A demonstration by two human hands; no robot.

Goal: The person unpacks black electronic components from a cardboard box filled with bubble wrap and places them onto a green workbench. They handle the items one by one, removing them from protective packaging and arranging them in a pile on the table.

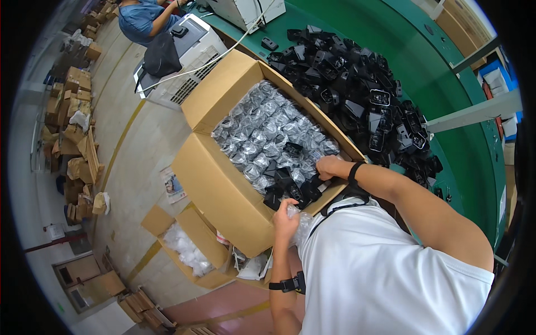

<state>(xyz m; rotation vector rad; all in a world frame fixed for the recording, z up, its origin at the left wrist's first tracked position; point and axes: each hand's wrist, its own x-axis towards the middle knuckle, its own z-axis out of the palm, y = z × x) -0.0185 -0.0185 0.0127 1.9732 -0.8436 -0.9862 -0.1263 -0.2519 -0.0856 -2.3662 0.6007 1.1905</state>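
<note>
A big open cardboard box (223, 195) stands beside the green table and is full of small black parts in clear plastic bags (268, 134). Several unwrapped black parts (290, 187) lie in its near corner. My left hand (285, 218) is closed on a crumpled clear plastic bag (301, 223) at the box's near edge. My right hand (329, 166) reaches into the box from the right, fingers curled among the black parts; I cannot tell whether it grips one.
A heap of loose black plastic parts (357, 95) covers the green table (446, 84). A lower open box (187, 245) holds empty clear bags. Another person (142, 19) sits at the top left by a white machine (195, 50). Flattened cartons (72, 128) line the floor's left side.
</note>
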